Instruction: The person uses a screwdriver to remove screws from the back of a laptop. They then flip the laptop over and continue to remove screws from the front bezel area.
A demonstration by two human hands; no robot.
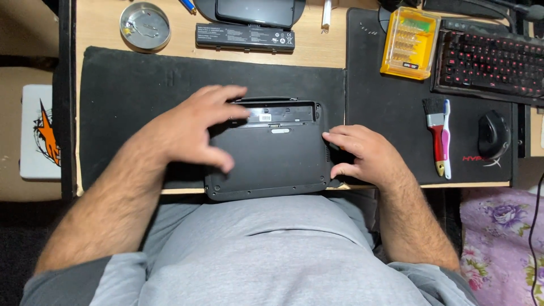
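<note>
A small black laptop [277,161] lies upside down on a black desk mat [124,90], with its battery bay at the far edge open and bare. My left hand [190,127] rests on the laptop's left side, fingers spread toward the bay. The right edge of the laptop is gripped by my right hand [360,153]. The long black battery [245,36] lies apart at the back of the desk.
A round metal dish [145,25] sits at the back left. On the right mat [391,113] lie a yellow screwdriver-bit case [409,42], a red-handled brush [437,136], a black mouse [493,135] and a red-lit keyboard [490,62].
</note>
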